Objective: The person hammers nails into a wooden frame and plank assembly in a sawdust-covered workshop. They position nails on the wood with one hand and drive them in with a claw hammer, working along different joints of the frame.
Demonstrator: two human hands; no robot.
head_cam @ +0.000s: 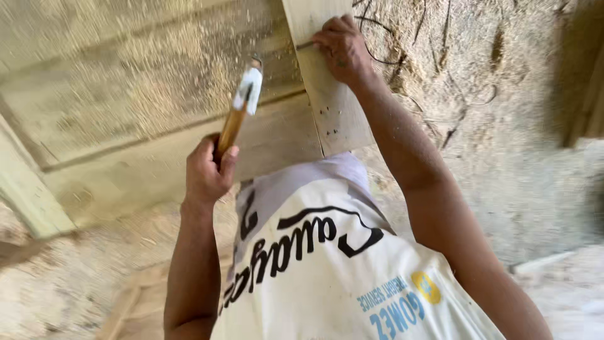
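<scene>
Head view, looking down. The left hand (207,170) was clenched round the wooden handle of a hammer (241,107), its head raised left of a pale plank (330,104). The right hand (343,47) pinched a nail (304,45) against the plank's far end, fingertips touching the shank. Judged risk: a glancing blow could strike those fingers or bend the nail, since the fingers sat so close to the nail head and the hammer appeared blurred.

A wooden-handled hammer with a blurred pale metal head (242,104) is raised upright, near a thin dark nail (304,45) standing on a pale wooden plank (333,107).
</scene>
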